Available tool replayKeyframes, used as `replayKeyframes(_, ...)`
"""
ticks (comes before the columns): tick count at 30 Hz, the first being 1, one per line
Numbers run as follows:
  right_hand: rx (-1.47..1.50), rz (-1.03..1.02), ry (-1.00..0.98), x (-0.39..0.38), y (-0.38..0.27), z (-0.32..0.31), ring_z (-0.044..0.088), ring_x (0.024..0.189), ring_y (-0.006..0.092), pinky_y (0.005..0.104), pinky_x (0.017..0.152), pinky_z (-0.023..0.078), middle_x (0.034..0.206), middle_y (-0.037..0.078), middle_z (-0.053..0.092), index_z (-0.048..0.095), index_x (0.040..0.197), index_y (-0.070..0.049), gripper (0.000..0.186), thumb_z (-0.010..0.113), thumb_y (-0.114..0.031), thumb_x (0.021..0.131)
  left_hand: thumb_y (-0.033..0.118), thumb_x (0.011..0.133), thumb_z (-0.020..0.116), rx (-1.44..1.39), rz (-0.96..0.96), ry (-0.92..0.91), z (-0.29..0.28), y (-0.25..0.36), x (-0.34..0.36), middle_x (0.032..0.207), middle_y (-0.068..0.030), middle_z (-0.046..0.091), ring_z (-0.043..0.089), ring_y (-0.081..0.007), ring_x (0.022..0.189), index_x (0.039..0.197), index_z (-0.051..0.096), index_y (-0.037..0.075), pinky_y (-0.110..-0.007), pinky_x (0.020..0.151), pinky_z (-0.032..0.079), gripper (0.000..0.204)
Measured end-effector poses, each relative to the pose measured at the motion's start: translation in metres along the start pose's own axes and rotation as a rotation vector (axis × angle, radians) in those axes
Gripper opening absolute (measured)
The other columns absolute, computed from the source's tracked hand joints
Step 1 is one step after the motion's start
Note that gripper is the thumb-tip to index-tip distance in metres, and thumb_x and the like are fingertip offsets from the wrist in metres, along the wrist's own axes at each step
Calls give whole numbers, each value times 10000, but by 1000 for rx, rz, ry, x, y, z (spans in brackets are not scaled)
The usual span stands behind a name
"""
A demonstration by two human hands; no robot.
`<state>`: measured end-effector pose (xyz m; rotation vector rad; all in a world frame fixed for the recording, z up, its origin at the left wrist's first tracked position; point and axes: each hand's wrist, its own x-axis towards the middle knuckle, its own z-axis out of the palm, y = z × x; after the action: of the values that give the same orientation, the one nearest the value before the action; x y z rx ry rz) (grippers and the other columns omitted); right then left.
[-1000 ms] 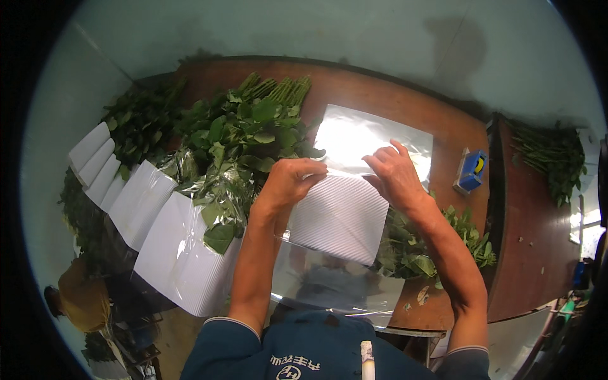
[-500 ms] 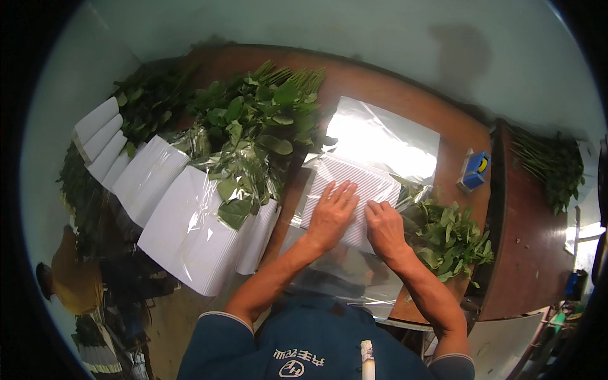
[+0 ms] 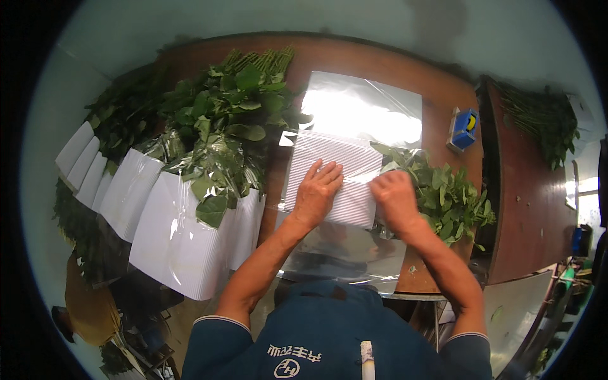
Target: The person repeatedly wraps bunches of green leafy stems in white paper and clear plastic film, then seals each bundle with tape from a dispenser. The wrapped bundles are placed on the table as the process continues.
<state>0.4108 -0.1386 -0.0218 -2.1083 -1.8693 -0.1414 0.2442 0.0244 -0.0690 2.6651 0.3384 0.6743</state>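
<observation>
Pressing evenly, we best steadied the ribbed sheet, left hand splayed; right hand curled, its hold unclear.

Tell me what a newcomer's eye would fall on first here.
Probably the glossy sheet, glaring white on the wooden table, just beyond the ribbed white sheet where the left hand rests flat. The heap of green leafy stems to the left would likely come next, then the blue tape dispenser near the table's right edge.
</observation>
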Motion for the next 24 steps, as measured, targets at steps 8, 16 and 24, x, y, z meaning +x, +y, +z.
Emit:
replayKeyframes(8, 45, 238, -66, -57, -6, -71, 671, 862, 320, 428, 730, 555, 888, 113, 687, 698, 936, -58, 223, 693, -3, 720, -11, 861, 626, -5, 12, -4, -5, 7, 4, 1267, -164, 706, 630, -316, 1260, 1077, 725, -33, -497, 1154, 412, 238)
replayKeyframes(16, 208, 331, 125, -41, -61, 44, 634, 1209, 369, 440, 990, 520, 1305, 226, 653, 627, 1304, 15, 491, 759, -266, 924, 55, 899, 695, 22, -17, -65, -3, 12, 1, 1312, -181, 683, 608, -336, 1293, 1158, 708, -44, -481, 1168, 399, 278)
replayKeyframes(24, 1413, 1407, 831, -43, 6, 28, 676, 771, 114, 265, 630, 546, 886, 75, 726, 692, 1036, 9, 228, 724, -211, 982, 111, 892, 732, 18, -75, -68, -4, 21, 2, 1319, -178, 681, 602, -316, 1299, 1159, 713, -44, -470, 1174, 385, 310)
